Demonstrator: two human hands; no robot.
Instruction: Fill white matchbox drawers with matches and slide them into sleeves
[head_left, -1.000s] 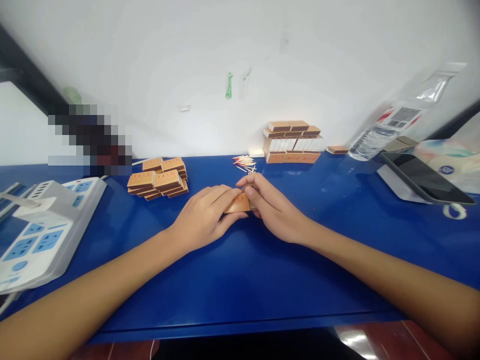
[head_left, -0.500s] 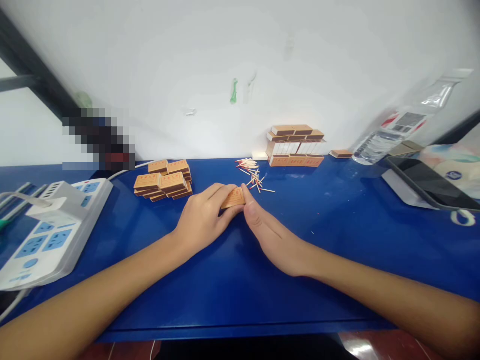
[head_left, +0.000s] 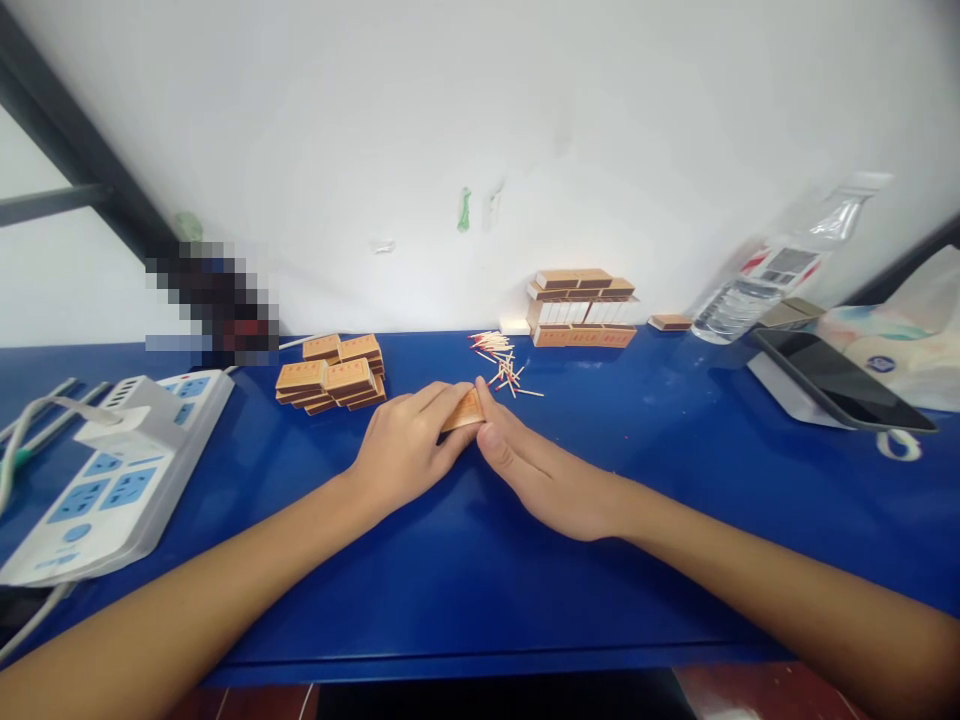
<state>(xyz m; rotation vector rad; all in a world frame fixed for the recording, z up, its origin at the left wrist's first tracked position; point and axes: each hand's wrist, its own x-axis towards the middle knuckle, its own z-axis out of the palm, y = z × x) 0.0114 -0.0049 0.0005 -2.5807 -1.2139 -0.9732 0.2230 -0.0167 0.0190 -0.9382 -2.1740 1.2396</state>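
Note:
A matchbox (head_left: 463,410) is gripped between the thumb and fingers of my left hand (head_left: 409,440), its printed top partly covered. My right hand (head_left: 544,470) stands on edge with straight fingers, its palm side against the box's right end. Just beyond the fingers lie loose matches (head_left: 506,370) with red heads. Behind them a structure of matchboxes (head_left: 583,308) stands by the wall, with matches laid across between its layers. Stacked matchboxes (head_left: 330,375) sit to the left of my left hand.
A white power strip (head_left: 150,500) with a plugged-in charger lies on the left of the blue table (head_left: 480,590). On the right are a water bottle (head_left: 772,275), a phone (head_left: 840,375) and a tissue pack (head_left: 892,335). A single matchbox (head_left: 670,322) lies near the wall.
The whole view has shifted slightly, with the background sitting lower in the picture. My hands keep nearly the same hold around the matchbox.

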